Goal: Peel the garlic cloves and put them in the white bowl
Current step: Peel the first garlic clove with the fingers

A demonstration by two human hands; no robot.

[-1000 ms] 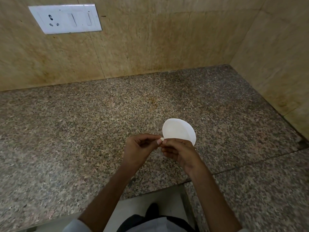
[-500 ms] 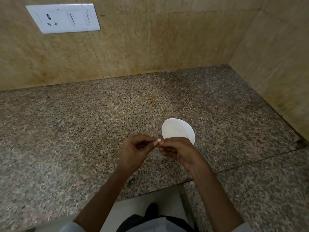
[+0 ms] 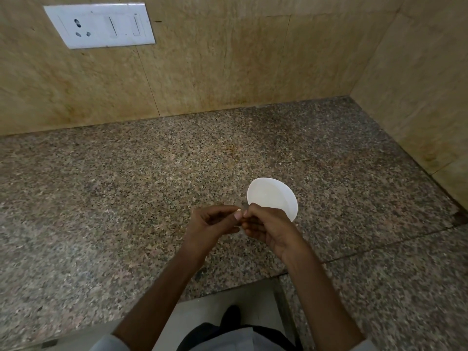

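- White bowl (image 3: 272, 198): on granite counter (image 3: 126, 198), looks empty.
- Left hand (image 3: 210, 226), right hand (image 3: 271, 229): fingertips pinched together at bowl's near rim; clove hidden inside, I judge.
- Risk: slick clove squirts from pinch, missing bowl.

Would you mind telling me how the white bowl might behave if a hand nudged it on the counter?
The white bowl looks small, thin and empty, so probably light and easily pushed. On the polished counter it would likely slide rather than tip, being shallow.
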